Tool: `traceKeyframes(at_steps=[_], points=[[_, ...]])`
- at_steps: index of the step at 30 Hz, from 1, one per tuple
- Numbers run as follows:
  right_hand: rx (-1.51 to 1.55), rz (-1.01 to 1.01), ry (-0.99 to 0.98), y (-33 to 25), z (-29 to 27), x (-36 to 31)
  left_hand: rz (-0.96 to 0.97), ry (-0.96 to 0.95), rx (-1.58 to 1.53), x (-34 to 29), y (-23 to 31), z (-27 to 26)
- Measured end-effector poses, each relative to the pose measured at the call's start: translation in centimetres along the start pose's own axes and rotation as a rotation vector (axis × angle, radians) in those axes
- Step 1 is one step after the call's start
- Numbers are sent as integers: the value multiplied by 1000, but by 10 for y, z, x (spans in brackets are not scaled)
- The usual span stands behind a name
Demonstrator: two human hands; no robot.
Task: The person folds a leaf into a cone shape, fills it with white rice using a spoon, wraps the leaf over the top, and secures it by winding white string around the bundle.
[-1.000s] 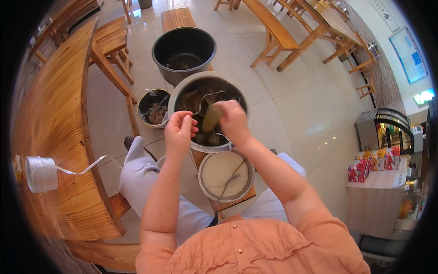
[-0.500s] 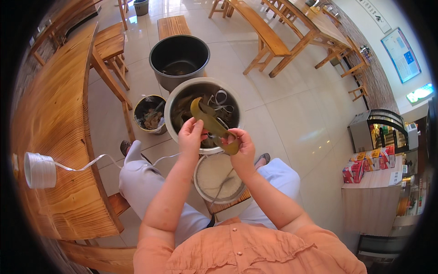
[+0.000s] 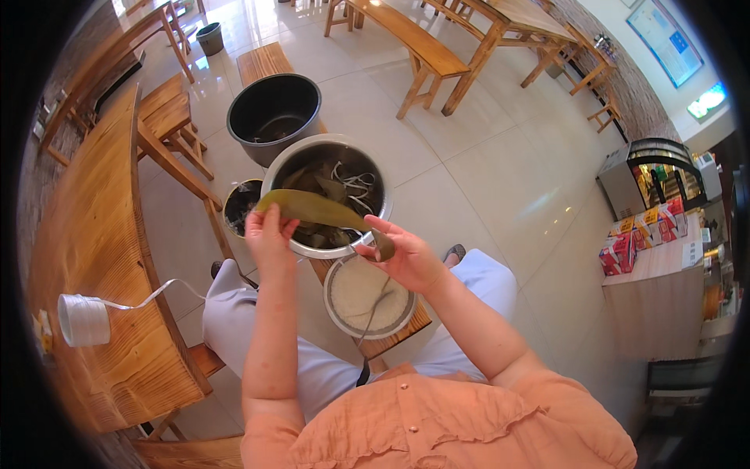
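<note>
A long green bamboo leaf is stretched out between my hands, above a steel basin. My left hand pinches its left end between thumb and fingers. At the other end, my right hand holds the leaf's curled tip against the thumb, with the index finger extended. More wet leaves and several loops of white string lie in the basin. Just below my right hand sits a bowl of white rice, with a thin-handled utensil resting in it.
A dark deep pot stands behind the basin on a wooden bench. A bin is left of the basin. On the wooden table at left rests a roll of white string. Boxes sit on a counter at right.
My hands have moved apart and the leaf, folded and twisted before, is now opened out lengthwise. My left hand has shifted left. The whole view has turned slightly.
</note>
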State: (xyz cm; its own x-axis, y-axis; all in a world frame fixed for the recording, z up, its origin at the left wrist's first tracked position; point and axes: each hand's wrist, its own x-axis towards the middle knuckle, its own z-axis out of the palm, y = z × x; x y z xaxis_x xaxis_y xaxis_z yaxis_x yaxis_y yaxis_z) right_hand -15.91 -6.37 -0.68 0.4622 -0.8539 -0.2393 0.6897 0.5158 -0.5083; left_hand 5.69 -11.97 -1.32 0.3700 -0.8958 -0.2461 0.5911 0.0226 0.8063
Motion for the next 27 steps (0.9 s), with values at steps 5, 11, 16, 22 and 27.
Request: traceKeyframes(at_steps=[5,11,16,22,27], points=[[-390,-18,1,-14,9,-16,261,-3,42,5,20,1],[-821,-140,-8,-18,50,-38,360,-10,-48,-4,67,13],[-742,-152,65,-9,7,-34,371,76,-106,10,71,5],[-1666,-405,218,7,-31,-6,236,128,-44,16,36,-15],[-1584,-662,174,-13,23,100,56,-16,46,13,18,-10]])
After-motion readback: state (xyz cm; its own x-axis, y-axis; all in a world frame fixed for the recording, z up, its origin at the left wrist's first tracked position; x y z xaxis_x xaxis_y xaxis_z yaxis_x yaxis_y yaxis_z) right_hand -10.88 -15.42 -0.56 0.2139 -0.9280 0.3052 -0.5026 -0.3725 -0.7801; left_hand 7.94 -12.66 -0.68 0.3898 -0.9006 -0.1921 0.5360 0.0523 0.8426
